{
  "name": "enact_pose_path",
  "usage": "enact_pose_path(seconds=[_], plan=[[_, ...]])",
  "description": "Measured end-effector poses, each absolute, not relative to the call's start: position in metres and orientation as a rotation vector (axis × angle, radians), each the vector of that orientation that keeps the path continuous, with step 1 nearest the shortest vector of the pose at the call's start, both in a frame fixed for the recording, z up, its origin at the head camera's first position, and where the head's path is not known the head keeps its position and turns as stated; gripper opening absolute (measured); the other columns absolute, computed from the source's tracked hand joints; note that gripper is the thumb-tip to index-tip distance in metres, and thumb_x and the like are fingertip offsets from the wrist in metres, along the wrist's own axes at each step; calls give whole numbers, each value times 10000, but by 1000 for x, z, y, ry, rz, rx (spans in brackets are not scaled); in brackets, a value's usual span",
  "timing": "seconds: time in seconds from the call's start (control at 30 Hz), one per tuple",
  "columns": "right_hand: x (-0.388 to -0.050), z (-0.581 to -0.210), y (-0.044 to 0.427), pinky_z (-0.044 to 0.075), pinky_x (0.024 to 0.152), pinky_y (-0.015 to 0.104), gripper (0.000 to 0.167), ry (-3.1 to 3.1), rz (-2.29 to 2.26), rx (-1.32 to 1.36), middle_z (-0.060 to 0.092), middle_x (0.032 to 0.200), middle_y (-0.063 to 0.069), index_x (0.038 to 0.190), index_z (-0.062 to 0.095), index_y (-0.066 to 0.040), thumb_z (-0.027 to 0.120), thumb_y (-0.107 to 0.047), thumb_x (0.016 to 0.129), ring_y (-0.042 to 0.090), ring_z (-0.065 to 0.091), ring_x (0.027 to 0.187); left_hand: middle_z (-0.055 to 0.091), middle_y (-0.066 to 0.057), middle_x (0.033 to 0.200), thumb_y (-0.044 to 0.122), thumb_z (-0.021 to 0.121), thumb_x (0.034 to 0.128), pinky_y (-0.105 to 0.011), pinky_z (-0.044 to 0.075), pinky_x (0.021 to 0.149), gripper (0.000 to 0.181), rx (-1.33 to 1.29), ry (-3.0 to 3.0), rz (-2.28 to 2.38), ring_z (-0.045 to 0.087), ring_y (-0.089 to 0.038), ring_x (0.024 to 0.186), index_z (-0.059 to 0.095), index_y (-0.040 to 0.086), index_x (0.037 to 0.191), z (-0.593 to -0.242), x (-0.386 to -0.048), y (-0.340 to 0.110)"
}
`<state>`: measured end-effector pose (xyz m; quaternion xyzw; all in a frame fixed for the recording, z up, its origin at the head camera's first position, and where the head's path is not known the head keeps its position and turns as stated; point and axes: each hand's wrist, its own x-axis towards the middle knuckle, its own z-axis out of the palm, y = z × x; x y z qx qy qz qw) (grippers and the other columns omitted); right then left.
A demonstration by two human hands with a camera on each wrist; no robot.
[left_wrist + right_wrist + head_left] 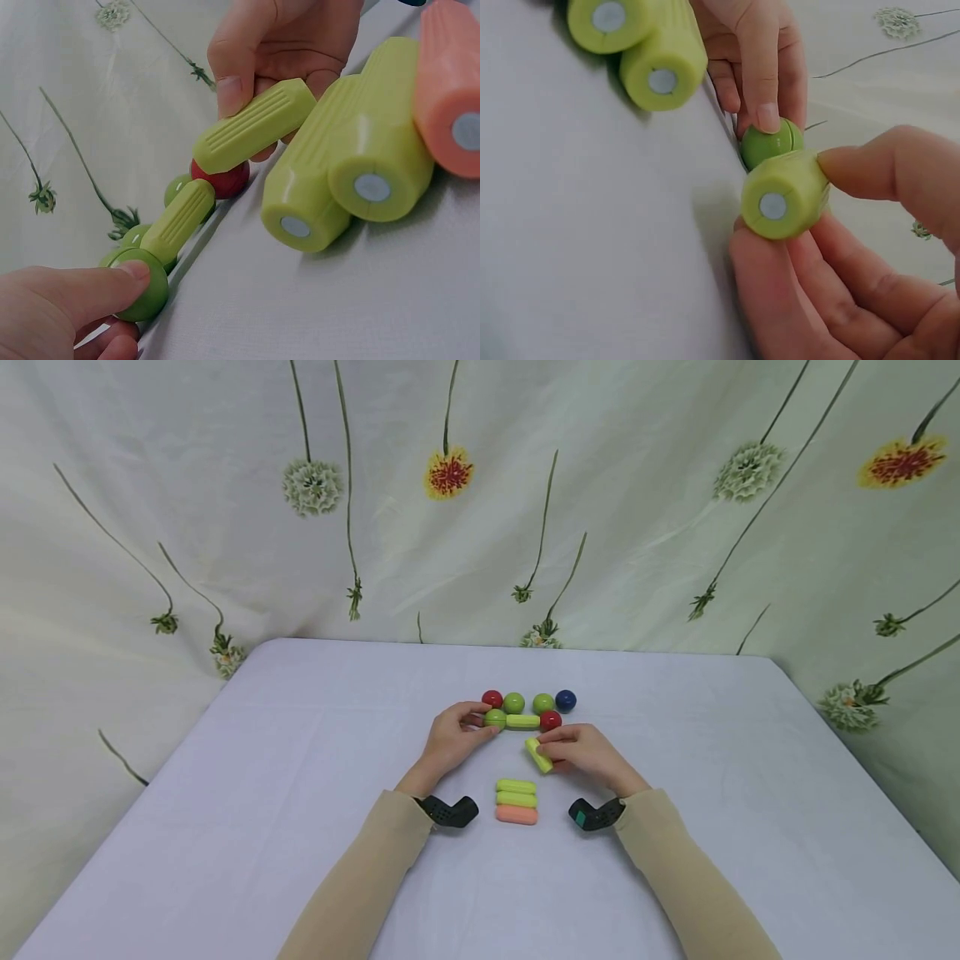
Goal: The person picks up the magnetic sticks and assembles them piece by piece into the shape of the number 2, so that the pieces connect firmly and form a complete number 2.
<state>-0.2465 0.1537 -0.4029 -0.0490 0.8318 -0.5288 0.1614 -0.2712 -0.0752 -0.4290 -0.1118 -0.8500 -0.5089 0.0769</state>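
A: Left hand (452, 735)?
B: Just below centre of the head view; fingers pinching a green ball (495, 718). Ball meets the left end of a yellow-green rod (522, 722); red ball (551, 720) at the right end.
A: Right hand (588, 752)?
B: Right of centre, lower; fingers gripping a second yellow-green rod (536, 756), slanted (pale disc on its end, per the right wrist view).
A: Remaining stock on the desk (225, 827)?
B: Lower centre: two loose yellow-green rods (516, 786), side by side; one orange rod (517, 815) below them. Above the held ball, left to right: another red ball (492, 699), two more green balls (513, 703), one blue ball (566, 700).
A: Backing?
B: Pale cloth (225, 410), flower-printed, across the top.
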Motion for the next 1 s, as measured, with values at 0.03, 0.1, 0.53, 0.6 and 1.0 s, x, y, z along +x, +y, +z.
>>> enact_pose_path(seconds=[0.03,0.1,0.53,0.6,1.0], plan=[[-247,-403,154,534,752,291,344,2365,-1519,-130,628,1084,108,1130,641,13,658,-206,865,156,609,829,635,-74,1068,161,765,790,-322,509,799,375,-335,-2549,-1524,603,-201,931,652,58,1133,-429,-271,-75],[-247,-402,156,534,757,291,358,2345,-1541,-108,617,1088,119,1141,628,29,650,-202,869,159,606,838,634,-72,1068,163,764,791,-322,509,798,377,-335,-2550,-1521,602,-200,931,651,59,1135,-429,-271,-75],[-248,-398,158,540,742,287,418,2295,-1600,47,613,1098,151,1184,589,60,636,-210,869,190,603,878,630,-69,1068,172,762,795,-323,508,804,374,-328,-2554,-1529,598,-197,932,651,65,1135,-430,-272,-76],[-248,-397,158,540,740,284,424,2299,-1599,70,613,1105,153,1187,588,59,639,-215,867,192,604,884,630,-68,1070,167,762,794,-324,507,805,374,-331,-2550,-1531,598,-196,934,650,64,1136,-430,-272,-76],[-249,-396,163,537,729,261,427,2314,-1612,146,596,1090,151,1191,587,62,635,-221,875,190,585,847,633,-75,1065,156,763,793,-325,508,798,373,-356,-2538,-1531,601,-202,931,651,57,1135,-429,-271,-76]])
